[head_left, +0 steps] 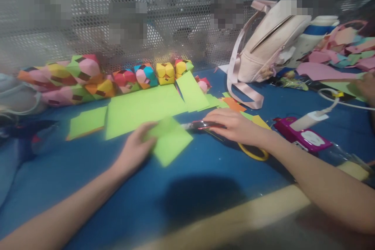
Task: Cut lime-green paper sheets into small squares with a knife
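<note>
My left hand (137, 147) pinches a small green paper square (169, 140) just above the blue table (187, 179). My right hand (234, 125) lies over a pair of scissors (202, 126) with a yellow handle loop (254, 153), its fingers curled on them. Larger green paper sheets (140, 109) lie flat behind both hands. The picture is smeared by motion.
A row of folded multicoloured paper cubes (102, 78) lines the perforated metal screen at the back. A pink backpack (269, 43), a white bottle (316, 35), paper scraps (342, 50), a magenta case (301, 136) with a white charger (310, 119) sit to the right. Another person's hand (367, 86) shows at the far right.
</note>
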### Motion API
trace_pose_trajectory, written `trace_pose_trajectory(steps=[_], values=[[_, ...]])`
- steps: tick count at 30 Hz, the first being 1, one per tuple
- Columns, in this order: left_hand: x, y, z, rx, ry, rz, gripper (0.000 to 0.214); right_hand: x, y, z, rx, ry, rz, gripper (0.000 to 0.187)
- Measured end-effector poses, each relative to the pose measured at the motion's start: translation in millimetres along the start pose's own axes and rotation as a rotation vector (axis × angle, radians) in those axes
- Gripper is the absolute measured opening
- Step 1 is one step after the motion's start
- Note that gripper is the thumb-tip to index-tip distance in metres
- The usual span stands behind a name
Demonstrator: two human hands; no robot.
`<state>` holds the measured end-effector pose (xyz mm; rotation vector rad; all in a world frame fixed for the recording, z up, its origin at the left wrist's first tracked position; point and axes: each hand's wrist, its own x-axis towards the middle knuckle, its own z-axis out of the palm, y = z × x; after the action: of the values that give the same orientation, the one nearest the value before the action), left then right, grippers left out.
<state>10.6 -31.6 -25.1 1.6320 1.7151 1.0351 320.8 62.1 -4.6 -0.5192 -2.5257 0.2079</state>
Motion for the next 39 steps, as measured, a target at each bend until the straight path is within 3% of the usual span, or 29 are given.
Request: trace_pose_trajectory(steps=[9,17,22,26,29,32,36,39], values=[[8,8,-8.3,0.109,0.033,-0.031,0.05,-5,10,8,0.107,-0.168,0.071,0.023],[9,8,-11.9,0.244,0.04,-0.039,0.032,-4,7,18,0.075,-0.123,0.093,0.023],[11,-2,-9.4,0.505,-0.005,0.271,0.034,-4,6,23,0.081,-0.135,0.068,0.026],[13,-10,-6.3,0.71,0.046,0.467,0.038,-5,5,16,0.049,-0.182,0.108,0.025],[13,-13,-7.1,0.608,-0.109,0.547,0.038,-5,5,11,0.046,-0.218,0.138,0.025],[12,-12,-7.9,0.509,-0.277,0.501,0.043,-4,5,10,0.06,-0.228,0.145,0.026],[8,0,-4.1,0.588,-0.297,0.404,0.05,-3,5,11,0.085,-0.22,0.133,0.026],[6,7,-0.6,0.641,-0.335,0.422,0.052,-3,5,11,0.089,-0.221,0.143,0.026]])
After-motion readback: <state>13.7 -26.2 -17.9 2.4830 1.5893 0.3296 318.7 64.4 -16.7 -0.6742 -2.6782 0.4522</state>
